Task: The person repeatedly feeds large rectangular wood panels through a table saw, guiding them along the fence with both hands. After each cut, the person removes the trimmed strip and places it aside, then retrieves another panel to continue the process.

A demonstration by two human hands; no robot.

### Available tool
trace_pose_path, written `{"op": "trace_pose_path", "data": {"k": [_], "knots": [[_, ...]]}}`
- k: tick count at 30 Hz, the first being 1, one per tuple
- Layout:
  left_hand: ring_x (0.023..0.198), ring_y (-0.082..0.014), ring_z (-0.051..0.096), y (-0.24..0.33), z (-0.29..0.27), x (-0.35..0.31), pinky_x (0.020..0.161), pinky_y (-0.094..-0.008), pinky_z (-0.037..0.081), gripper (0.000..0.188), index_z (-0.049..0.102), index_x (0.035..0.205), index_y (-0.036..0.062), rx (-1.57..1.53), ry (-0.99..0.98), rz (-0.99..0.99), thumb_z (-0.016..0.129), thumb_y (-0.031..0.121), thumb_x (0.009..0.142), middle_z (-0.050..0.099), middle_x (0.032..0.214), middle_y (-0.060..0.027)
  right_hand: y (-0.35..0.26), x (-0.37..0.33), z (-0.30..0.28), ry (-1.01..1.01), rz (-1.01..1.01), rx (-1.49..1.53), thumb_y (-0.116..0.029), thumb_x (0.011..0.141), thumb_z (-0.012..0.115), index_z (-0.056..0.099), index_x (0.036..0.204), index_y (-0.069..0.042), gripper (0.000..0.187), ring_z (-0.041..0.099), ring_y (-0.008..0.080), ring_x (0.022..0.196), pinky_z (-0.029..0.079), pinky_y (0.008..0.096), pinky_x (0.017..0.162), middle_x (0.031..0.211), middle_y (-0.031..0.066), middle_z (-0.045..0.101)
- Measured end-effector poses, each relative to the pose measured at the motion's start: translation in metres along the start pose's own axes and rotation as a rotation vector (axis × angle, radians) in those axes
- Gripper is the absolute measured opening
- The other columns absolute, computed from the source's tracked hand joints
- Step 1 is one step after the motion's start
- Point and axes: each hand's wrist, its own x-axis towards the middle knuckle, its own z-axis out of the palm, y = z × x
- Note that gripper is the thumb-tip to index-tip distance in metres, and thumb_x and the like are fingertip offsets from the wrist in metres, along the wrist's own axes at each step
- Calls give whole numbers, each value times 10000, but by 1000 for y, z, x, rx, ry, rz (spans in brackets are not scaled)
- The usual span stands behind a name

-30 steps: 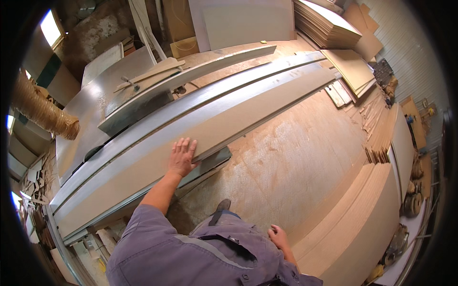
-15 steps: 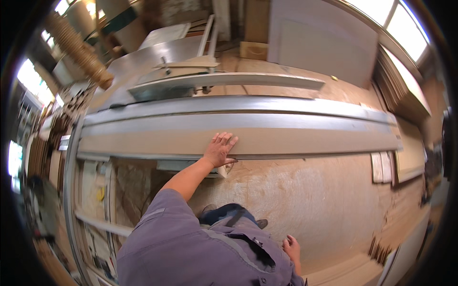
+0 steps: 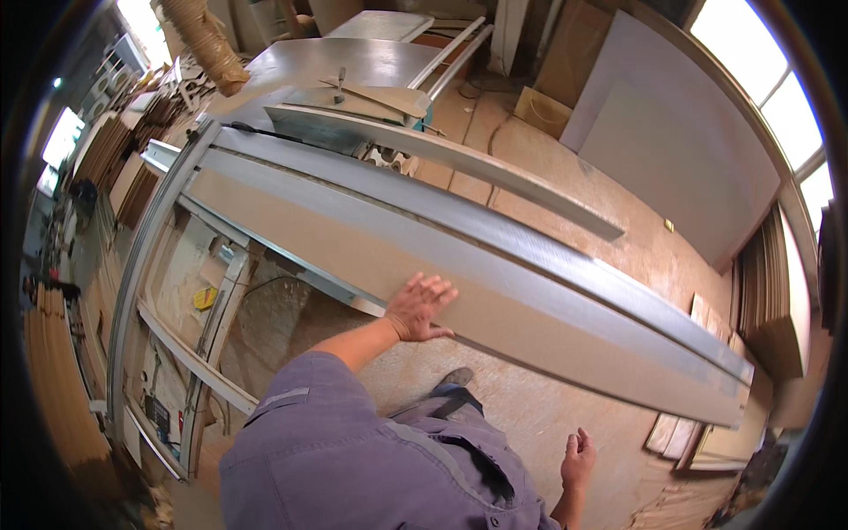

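Observation:
A long tan board lies along a silver metal sliding table that slants from upper left to lower right. Flat on the board near its close edge rests my left hand, fingers stretched out and thumb along the edge. My right hand hangs in the air at my right side, away from the board. Its fingers are loosely bent and apart, and nothing shows in them.
Behind the sliding table runs a long narrow rail, with a wide metal tabletop beyond. A metal frame stands at left. Stacked panels and a large pale sheet lean at right. A ribbed hose hangs upper left.
My view has turned, so the table and board now slant down to the right. My left hand remains on the board; my right hand has come up and farther out from my side.

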Motion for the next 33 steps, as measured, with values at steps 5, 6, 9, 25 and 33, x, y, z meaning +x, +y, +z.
{"op": "trace_pose_path", "data": {"k": [5,6,9,25,33], "knots": [[1364,-257,363,58,0,26,1198,-490,179,893,425,1476,162,-74,-44,16,485,780,835,428,1433,-82,-88,62,1,-46,-492,-443,-188,823,785,545,1310,18,581,558,338,1155,448,427,1007,1249,206,580],[1364,-254,364,68,0,32,1197,-491,180,890,425,1477,162,-97,-42,22,490,775,834,430,1431,-79,-89,78,3,-134,-437,-474,-252,692,876,503,1365,-20,803,410,406,1305,363,478,1092,1400,221,451],[1369,-241,358,90,-7,46,1198,-491,182,881,425,1478,167,-164,-74,2,522,753,828,434,1426,-70,-136,113,11,-239,-635,-663,-324,613,920,460,1416,-57,963,351,411,1358,324,503,1120,1461,208,386],[1427,-249,313,145,-2,104,1213,-487,148,837,415,1490,161,-259,-167,65,558,683,851,411,1491,-75,-99,206,-24,-531,-866,-989,-580,566,857,289,1519,-21,1242,236,440,1410,130,587,1173,1516,274,264],[1418,-310,301,120,-23,125,1203,-529,164,909,434,1467,150,-288,-143,39,677,674,765,397,1472,-109,-118,223,-65,-543,-914,-862,-521,559,859,415,1436,-9,1108,398,451,1273,319,562,1076,1407,257,394]]}}
